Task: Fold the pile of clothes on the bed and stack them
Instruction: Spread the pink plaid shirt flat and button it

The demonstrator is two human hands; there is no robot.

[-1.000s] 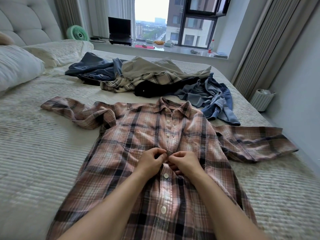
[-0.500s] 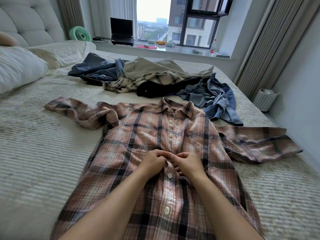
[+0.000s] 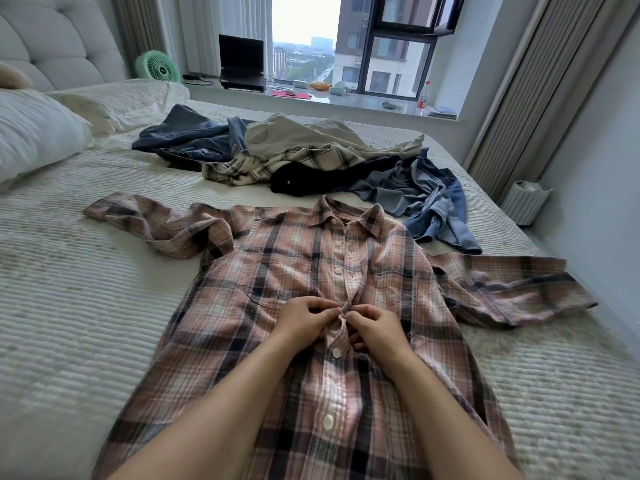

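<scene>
A pink plaid shirt lies face up on the bed, sleeves spread out to both sides. My left hand and my right hand meet at the middle of its button placket, each pinching one edge of the fabric at a button. The buttons below my hands look fastened; the ones above sit beside open buttonholes. Behind the shirt lies the pile of unfolded clothes: dark blue, beige, cream plaid, black and denim pieces tangled together.
Pillows lie at the left by the padded headboard. A windowsill at the back holds a laptop, a green fan and small items. A white ribbed bin stands on the floor right of the bed.
My hands stay at the placket, their fingers working on the same button. The view has shifted slightly; the shirt and the pile have not moved.
</scene>
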